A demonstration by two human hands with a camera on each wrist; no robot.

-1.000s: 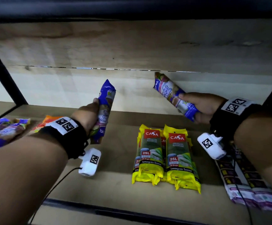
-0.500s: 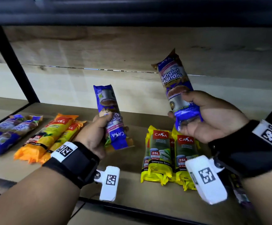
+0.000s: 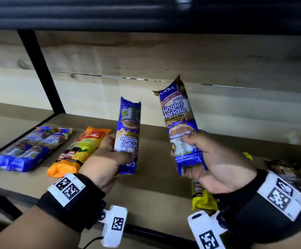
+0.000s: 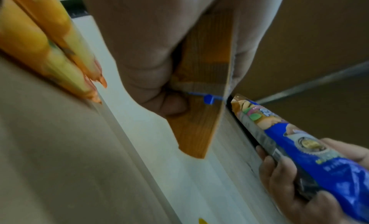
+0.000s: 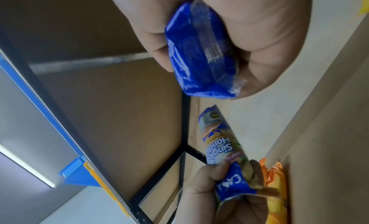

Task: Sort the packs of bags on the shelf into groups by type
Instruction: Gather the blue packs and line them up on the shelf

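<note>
Left hand (image 3: pixel 110 155) clamped round inverted blue pack (image 3: pixel 128 135), right hand (image 3: pixel 218 166) clamped round upright blue pack (image 3: pixel 180 128), both aloft over shelf (image 3: pixel 155 191) between orange packs (image 3: pixel 79 151) and yellow pack (image 3: pixel 201 198); judged slick film liable to slip, landing in wrong group.

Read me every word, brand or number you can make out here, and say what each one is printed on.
"CASA", "Singlet Handle", "GARBAGE BAG": blue pack in the right hand.
"Singlet Handle", "18", upside down: blue pack in the left hand.
"CASA": orange pack on the shelf.
Blue packs lying at far left and the yellow pack: too blurred to read.
</note>
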